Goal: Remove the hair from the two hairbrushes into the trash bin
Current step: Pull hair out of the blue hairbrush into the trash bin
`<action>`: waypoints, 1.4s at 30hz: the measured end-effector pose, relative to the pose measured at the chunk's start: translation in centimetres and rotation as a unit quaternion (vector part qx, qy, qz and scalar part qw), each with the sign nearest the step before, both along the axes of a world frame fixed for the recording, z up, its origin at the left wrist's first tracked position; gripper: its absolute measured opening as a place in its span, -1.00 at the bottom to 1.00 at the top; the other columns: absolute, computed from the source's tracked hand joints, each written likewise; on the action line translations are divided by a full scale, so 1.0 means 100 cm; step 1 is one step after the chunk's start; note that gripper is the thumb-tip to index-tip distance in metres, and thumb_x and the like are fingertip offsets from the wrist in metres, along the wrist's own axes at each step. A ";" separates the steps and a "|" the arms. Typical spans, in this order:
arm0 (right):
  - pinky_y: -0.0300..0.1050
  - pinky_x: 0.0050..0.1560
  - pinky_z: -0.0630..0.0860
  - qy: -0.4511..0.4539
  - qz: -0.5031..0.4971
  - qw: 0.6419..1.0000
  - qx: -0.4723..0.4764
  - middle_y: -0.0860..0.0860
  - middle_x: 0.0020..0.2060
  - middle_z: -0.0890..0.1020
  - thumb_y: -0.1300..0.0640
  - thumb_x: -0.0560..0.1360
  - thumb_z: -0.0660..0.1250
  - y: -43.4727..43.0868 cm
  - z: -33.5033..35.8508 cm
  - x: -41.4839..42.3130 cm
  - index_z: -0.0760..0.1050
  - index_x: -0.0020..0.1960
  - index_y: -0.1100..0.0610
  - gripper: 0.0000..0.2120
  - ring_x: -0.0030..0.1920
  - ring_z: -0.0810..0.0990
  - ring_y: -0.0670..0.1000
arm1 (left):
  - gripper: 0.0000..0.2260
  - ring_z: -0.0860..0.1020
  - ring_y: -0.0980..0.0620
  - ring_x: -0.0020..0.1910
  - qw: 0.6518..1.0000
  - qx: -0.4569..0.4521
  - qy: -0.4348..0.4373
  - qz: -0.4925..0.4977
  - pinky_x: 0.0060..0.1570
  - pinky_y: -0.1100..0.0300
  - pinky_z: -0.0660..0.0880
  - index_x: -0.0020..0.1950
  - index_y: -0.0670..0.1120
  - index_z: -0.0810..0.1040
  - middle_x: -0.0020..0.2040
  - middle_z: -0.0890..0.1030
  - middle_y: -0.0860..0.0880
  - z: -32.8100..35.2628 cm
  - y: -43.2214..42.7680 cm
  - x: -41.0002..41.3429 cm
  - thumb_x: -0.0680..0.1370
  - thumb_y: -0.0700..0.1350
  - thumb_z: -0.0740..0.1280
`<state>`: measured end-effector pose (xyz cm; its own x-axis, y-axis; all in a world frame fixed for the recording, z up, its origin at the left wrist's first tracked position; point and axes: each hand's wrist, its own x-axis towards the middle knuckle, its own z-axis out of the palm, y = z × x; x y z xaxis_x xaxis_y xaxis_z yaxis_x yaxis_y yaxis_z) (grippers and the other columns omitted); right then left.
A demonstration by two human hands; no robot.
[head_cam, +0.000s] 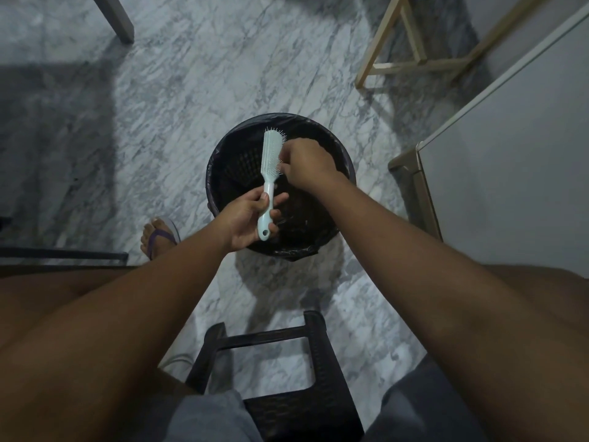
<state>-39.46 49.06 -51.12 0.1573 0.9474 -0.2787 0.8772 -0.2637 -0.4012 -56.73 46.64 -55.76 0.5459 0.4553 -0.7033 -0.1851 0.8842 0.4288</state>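
A pale blue hairbrush [269,164] stands upright over the round black trash bin [220,173], which is lined with a black bag. My left hand [247,220] grips the brush by its handle. My right hand [306,164] is at the bristles on the brush's right side, fingers pinched together there. Whether hair is between the fingertips is too small to tell. Only one hairbrush is in view.
A dark woven stool [306,378] sits under me between my legs. My foot in a purple sandal [159,237] rests left of the bin. A white cabinet [510,154] stands at the right, a wooden frame [411,59] beyond it, on grey marble floor.
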 end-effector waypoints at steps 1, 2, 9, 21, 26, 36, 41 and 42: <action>-0.04 0.00 0.54 -0.001 0.002 1.000 0.007 0.01 0.03 0.67 0.02 0.50 0.42 0.000 0.000 0.001 0.62 0.03 0.01 -0.87 0.04 0.63 0.08 | -0.61 0.51 0.08 -0.29 1.000 0.002 0.000 -0.005 -0.35 0.16 0.48 0.54 -0.04 0.33 0.22 0.61 -0.10 0.000 0.001 -0.001 0.70 -0.20 0.16; -0.07 -0.02 0.53 -0.001 0.000 1.000 0.013 0.00 0.01 0.68 0.03 0.50 0.41 0.000 0.001 0.001 0.63 0.01 0.00 -0.89 0.03 0.64 0.08 | -0.60 0.51 0.08 -0.29 1.000 0.003 -0.002 -0.011 -0.35 0.16 0.49 0.55 -0.04 0.32 0.24 0.60 -0.11 0.000 0.001 -0.002 0.70 -0.20 0.15; -0.06 -0.05 0.60 0.100 -0.090 0.989 0.056 0.02 -0.25 0.67 0.08 0.51 0.40 -0.001 -0.001 0.007 0.63 -0.16 0.18 -0.83 -0.20 0.64 0.02 | -0.61 0.51 0.08 -0.29 0.999 0.007 -0.047 -0.008 -0.36 0.18 0.51 0.53 -0.01 0.34 0.23 0.59 -0.11 0.005 0.004 0.002 0.70 -0.20 0.12; -0.05 0.06 0.60 0.147 -0.124 0.974 0.118 0.00 -0.12 0.72 0.13 0.53 0.33 0.003 0.014 0.023 0.65 -0.05 0.07 -0.88 -0.05 0.67 0.02 | -0.62 0.49 0.10 -0.28 0.999 0.002 -0.040 0.001 -0.37 0.20 0.50 0.52 0.00 0.35 0.23 0.59 -0.09 0.000 0.003 0.003 0.69 -0.19 0.15; -0.02 0.04 0.61 0.046 -0.018 0.998 0.043 0.02 -0.03 0.70 0.09 0.49 0.40 0.002 0.011 0.006 0.67 -0.06 0.06 -0.91 0.00 0.66 0.04 | -0.62 0.47 0.09 -0.26 0.998 0.000 -0.056 -0.004 -0.35 0.19 0.48 0.52 0.00 0.37 0.19 0.57 -0.08 0.003 0.000 0.010 0.70 -0.19 0.14; 0.04 -0.02 0.61 -0.058 0.048 0.996 -0.038 0.11 -0.01 0.66 0.02 0.48 0.46 0.005 0.015 -0.001 0.63 0.06 0.15 -0.75 -0.03 0.65 0.15 | -0.61 0.47 0.07 -0.25 0.999 0.017 -0.022 -0.029 -0.33 0.17 0.48 0.53 0.01 0.38 0.23 0.56 -0.08 -0.003 -0.004 0.004 0.69 -0.21 0.15; 0.05 -0.06 0.57 -0.043 0.044 0.998 -0.008 0.13 0.01 0.61 0.05 0.59 0.29 0.000 0.010 0.002 0.60 0.06 0.19 -0.77 -0.06 0.62 0.15 | -0.60 0.47 0.08 -0.25 0.999 0.002 -0.048 -0.025 -0.34 0.18 0.49 0.53 0.00 0.36 0.22 0.59 -0.07 -0.001 -0.005 0.004 0.69 -0.21 0.15; 0.06 -0.07 0.58 -0.021 0.034 0.999 0.008 0.12 -0.02 0.61 0.06 0.60 0.27 -0.003 0.007 0.004 0.59 0.03 0.19 -0.78 -0.09 0.61 0.13 | -0.60 0.47 0.08 -0.26 0.998 -0.001 -0.057 -0.021 -0.34 0.18 0.49 0.53 0.00 0.36 0.22 0.59 -0.07 0.002 -0.004 0.004 0.69 -0.21 0.15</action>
<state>-39.01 48.78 -50.45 0.1029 0.9606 -0.2580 0.9090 -0.1962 -0.3678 -56.28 46.22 -55.60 0.6413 0.4288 -0.6363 -0.1956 0.8932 0.4049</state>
